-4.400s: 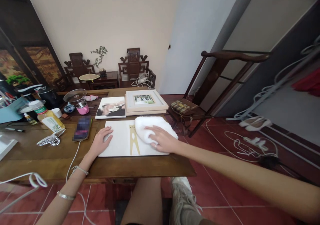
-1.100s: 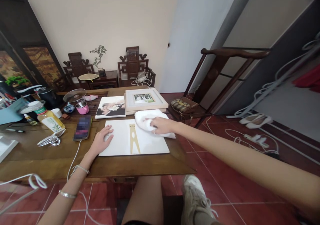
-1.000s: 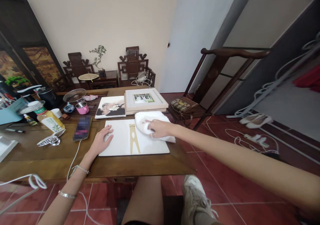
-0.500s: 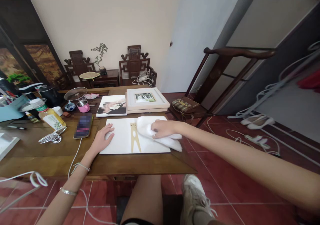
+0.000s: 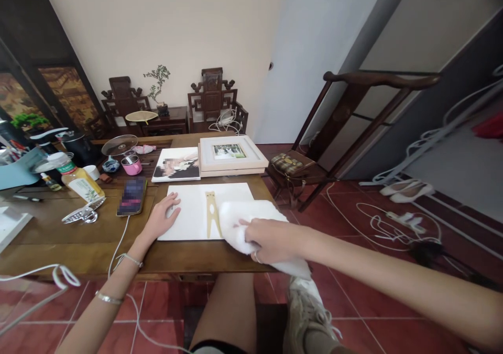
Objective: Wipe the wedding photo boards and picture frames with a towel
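Observation:
A white board (image 5: 188, 223) lies flat at the table's near edge. On it is a flat, tan, A-shaped piece (image 5: 211, 212) with a rounded hole; I cannot tell if it is fixed there. My left hand (image 5: 165, 213) rests with fingers apart on the board's left edge. In my right hand (image 5: 269, 240) is a bunched, fluffy white cloth (image 5: 251, 210), gripped over the board's right front corner. The cloth covers that side of the board and hangs past the table edge.
Behind the board lie a photo print (image 5: 176, 165) and a white picture frame (image 5: 255, 155). Left of my hand are a phone (image 5: 131, 197) with a cable, a hair claw (image 5: 84, 212), a bottle (image 5: 82, 186) and a pink cup (image 5: 131, 166). A wooden chair (image 5: 341, 108) stands right.
My right hand has drawn the white cloth toward me and slightly right, from the board's upper right to its front corner. My left hand has stayed in place.

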A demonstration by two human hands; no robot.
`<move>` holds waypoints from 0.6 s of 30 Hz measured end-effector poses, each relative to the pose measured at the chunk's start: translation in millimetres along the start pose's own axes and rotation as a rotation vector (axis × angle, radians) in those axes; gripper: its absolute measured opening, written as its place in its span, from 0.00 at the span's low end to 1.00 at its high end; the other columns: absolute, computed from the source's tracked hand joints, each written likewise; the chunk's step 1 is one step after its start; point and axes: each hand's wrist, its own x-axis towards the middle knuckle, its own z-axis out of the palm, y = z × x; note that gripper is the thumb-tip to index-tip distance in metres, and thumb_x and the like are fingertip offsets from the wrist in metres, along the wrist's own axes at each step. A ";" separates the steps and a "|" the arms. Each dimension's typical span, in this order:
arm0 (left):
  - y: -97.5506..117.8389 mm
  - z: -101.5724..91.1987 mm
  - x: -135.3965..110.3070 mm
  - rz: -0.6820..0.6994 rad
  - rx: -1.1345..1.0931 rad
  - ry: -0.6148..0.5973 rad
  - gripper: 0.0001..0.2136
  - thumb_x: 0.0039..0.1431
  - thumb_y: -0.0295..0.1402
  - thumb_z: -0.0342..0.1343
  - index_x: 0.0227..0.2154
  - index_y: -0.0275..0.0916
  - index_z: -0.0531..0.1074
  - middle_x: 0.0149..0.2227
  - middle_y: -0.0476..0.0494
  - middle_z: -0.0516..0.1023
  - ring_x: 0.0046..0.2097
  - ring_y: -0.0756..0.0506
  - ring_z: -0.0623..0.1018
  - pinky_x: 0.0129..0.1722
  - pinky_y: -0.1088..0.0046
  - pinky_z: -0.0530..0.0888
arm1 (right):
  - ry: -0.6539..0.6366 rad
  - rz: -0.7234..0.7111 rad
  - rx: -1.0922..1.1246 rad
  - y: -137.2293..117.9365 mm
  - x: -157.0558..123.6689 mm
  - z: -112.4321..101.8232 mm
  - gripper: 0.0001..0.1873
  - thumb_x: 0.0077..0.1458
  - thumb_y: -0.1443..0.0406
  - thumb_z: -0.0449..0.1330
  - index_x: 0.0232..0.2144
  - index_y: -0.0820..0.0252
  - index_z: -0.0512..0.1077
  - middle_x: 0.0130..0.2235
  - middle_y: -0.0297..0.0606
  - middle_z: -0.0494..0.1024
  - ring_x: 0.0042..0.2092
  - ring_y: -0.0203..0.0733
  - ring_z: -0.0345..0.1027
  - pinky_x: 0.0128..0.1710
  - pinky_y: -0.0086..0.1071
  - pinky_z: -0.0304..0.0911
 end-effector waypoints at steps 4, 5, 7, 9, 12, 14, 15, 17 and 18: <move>0.7 -0.4 0.0 0.001 0.011 -0.003 0.15 0.61 0.41 0.51 0.43 0.37 0.75 0.57 0.34 0.72 0.61 0.38 0.69 0.61 0.54 0.64 | 0.169 0.075 -0.027 14.5 18.2 13.4 0.14 0.53 0.64 0.55 0.39 0.65 0.75 0.54 0.58 0.70 0.45 0.58 0.73 0.42 0.42 0.64; 0.9 -0.7 0.0 0.001 0.010 -0.005 0.15 0.61 0.41 0.51 0.43 0.37 0.75 0.57 0.34 0.72 0.61 0.38 0.69 0.61 0.54 0.64 | 0.229 0.076 -0.047 22.0 27.7 16.5 0.16 0.54 0.65 0.53 0.42 0.66 0.74 0.58 0.60 0.66 0.48 0.59 0.71 0.45 0.45 0.64; 1.3 -1.2 -0.1 0.002 0.008 -0.005 0.15 0.61 0.41 0.51 0.43 0.36 0.75 0.57 0.33 0.72 0.61 0.38 0.69 0.61 0.54 0.64 | 0.344 0.060 -0.084 38.0 48.1 21.6 0.18 0.55 0.68 0.52 0.47 0.67 0.70 0.63 0.62 0.58 0.57 0.61 0.63 0.52 0.52 0.59; 1.2 -1.5 -0.1 0.002 0.005 -0.005 0.15 0.61 0.41 0.51 0.43 0.37 0.75 0.57 0.33 0.72 0.61 0.37 0.69 0.61 0.54 0.63 | 0.438 0.028 -0.097 52.4 66.3 25.0 0.19 0.56 0.68 0.51 0.49 0.66 0.68 0.66 0.59 0.53 0.64 0.61 0.51 0.57 0.56 0.51; 0.4 -1.2 0.1 -0.002 0.006 -0.006 0.15 0.61 0.41 0.51 0.43 0.38 0.75 0.57 0.34 0.72 0.61 0.37 0.69 0.61 0.53 0.64 | 0.529 0.000 -0.059 63.0 81.1 30.6 0.18 0.59 0.66 0.51 0.50 0.64 0.68 0.67 0.53 0.54 0.67 0.59 0.42 0.60 0.59 0.44; -0.2 -0.7 0.3 -0.004 0.009 -0.003 0.15 0.61 0.41 0.51 0.43 0.38 0.74 0.57 0.35 0.72 0.61 0.38 0.69 0.61 0.54 0.64 | 0.565 -0.025 -0.035 58.3 80.3 38.1 0.17 0.60 0.67 0.50 0.50 0.64 0.69 0.64 0.54 0.59 0.67 0.58 0.43 0.61 0.60 0.41; -0.3 -0.4 0.3 -0.003 0.010 -0.003 0.15 0.61 0.41 0.52 0.43 0.38 0.74 0.57 0.35 0.72 0.61 0.38 0.69 0.61 0.54 0.64 | 0.570 -0.054 -0.031 52.0 76.9 43.4 0.17 0.59 0.67 0.50 0.49 0.64 0.70 0.64 0.54 0.60 0.67 0.58 0.43 0.61 0.61 0.40; -0.2 0.0 0.3 -0.002 0.009 -0.003 0.15 0.61 0.41 0.52 0.43 0.38 0.75 0.57 0.35 0.72 0.61 0.38 0.68 0.61 0.55 0.64 | 0.559 -0.157 -0.039 33.1 66.4 55.7 0.17 0.56 0.68 0.52 0.47 0.63 0.71 0.65 0.53 0.58 0.68 0.57 0.41 0.62 0.62 0.35; 0.0 0.2 0.3 -0.001 0.007 -0.004 0.14 0.61 0.41 0.52 0.43 0.38 0.75 0.57 0.35 0.72 0.61 0.38 0.68 0.61 0.55 0.64 | 0.547 -0.226 -0.044 22.1 60.3 61.7 0.17 0.54 0.68 0.54 0.46 0.61 0.73 0.66 0.50 0.55 0.68 0.58 0.39 0.63 0.62 0.32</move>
